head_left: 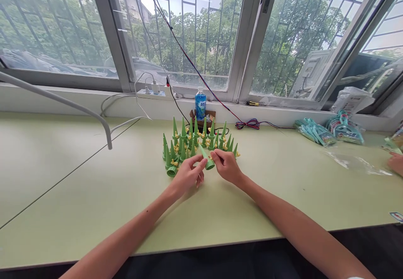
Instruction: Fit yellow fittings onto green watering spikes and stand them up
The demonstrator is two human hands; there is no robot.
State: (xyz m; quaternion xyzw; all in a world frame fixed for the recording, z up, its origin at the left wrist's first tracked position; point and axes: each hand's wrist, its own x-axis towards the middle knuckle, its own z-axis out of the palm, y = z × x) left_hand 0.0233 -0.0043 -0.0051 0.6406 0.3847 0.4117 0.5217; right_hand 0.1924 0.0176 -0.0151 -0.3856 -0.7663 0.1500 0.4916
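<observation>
A green plastic watering spike (209, 164) is pinched between the thumb and fingers of my left hand (189, 174). Its pointed end leans up and to the left, and its wide threaded open end faces me. My right hand (228, 167) is closed at the spike's right side, on a small yellow valve that mostly hides behind the fingertips. Just beyond both hands stand several more green spikes (168, 158), points up, many with yellow valves (174, 162) on their sides. One spike (171, 171) near my left hand shows its open end.
Behind the spikes, a blue liquid bottle (200, 104) stands by a small brown box (213, 114). Coiled cable (248, 124) and bagged teal hangers (315, 132) lie along the back. A white curved tube (94, 113) reaches in from the left. Another person's hand (396, 162) shows at the right edge.
</observation>
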